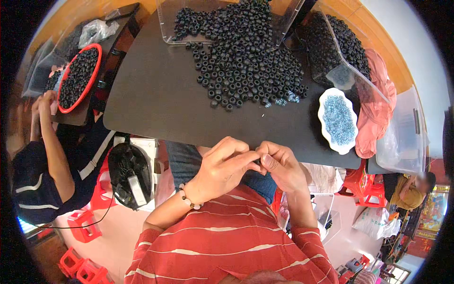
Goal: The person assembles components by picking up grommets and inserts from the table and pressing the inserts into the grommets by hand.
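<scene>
Head view: bare left hand (pixel 221 166), pale beaded bracelet (pixel 185 199) on wrist, fingers curled, thumb and index pinched together. Bare right hand (pixel 284 166) meets it, also pinched, thumb pressed in. Small round black bead (pixel 257 161) between the fingertips of both, mostly hidden; other fingers folded. Hands sit just off the near edge of dark brown smooth-topped table (pixel 151 90), above lap. Beyond: heap of round black holed beads (pixel 250 71), spilling out of clear plastic bin (pixel 164 28); few blue-white patterned beads (pixel 283 101) at heap's near edge. Right of heap: white scalloped oval dish (pixel 342 149) of tiny blue pieces (pixel 338 120), just beside crumpled salmon-pink cloth (pixel 378 104). Behind dish, second clear bin (pixel 341 78) of black beads. Far left: co-worker's hands (pixel 42 102) near red-rimmed round basket (pixel 99 57), also holding black beads.
</scene>
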{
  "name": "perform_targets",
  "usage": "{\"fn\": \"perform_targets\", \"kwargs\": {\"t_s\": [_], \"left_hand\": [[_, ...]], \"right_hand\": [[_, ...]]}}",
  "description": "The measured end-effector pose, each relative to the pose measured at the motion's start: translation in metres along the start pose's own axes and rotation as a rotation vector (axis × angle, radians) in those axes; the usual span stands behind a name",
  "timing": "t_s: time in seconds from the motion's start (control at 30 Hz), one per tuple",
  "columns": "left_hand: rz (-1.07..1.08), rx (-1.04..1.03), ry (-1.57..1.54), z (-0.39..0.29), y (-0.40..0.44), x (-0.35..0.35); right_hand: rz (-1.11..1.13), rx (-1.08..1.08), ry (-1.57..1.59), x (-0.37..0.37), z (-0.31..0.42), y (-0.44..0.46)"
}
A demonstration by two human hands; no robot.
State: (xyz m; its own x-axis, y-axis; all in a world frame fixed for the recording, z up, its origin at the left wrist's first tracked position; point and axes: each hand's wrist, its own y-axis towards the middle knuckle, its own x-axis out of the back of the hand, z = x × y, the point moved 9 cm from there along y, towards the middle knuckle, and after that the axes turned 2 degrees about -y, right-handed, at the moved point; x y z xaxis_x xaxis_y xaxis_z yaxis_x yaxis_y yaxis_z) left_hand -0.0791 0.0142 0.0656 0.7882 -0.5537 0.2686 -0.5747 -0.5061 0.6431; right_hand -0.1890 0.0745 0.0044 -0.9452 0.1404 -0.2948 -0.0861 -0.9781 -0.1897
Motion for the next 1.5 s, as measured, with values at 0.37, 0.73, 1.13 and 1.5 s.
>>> {"fn": "perform_targets", "kwargs": {"t_s": [0.37, 0.73, 1.13, 1.5], "left_hand": [[-0.072, 0.092, 0.023, 0.016, 0.006, -0.003], [-0.119, 0.333, -0.019, 0.052, 0.008, 0.01], [-0.079, 0.359, -0.052, 0.059, 0.006, 0.006], [-0.115, 0.409, -0.057, 0.059, 0.008, 0.011]], "right_hand": [[-0.247, 0.29, -1.112, 0.004, 0.07, 0.002], [-0.966, 0.686, -1.394, 0.145, 0.275, 0.03], [-0.248, 0.705, -1.458, 0.01, 0.113, 0.068], [-0.179, 0.742, -1.498, 0.001, 0.086, 0.089]]}}
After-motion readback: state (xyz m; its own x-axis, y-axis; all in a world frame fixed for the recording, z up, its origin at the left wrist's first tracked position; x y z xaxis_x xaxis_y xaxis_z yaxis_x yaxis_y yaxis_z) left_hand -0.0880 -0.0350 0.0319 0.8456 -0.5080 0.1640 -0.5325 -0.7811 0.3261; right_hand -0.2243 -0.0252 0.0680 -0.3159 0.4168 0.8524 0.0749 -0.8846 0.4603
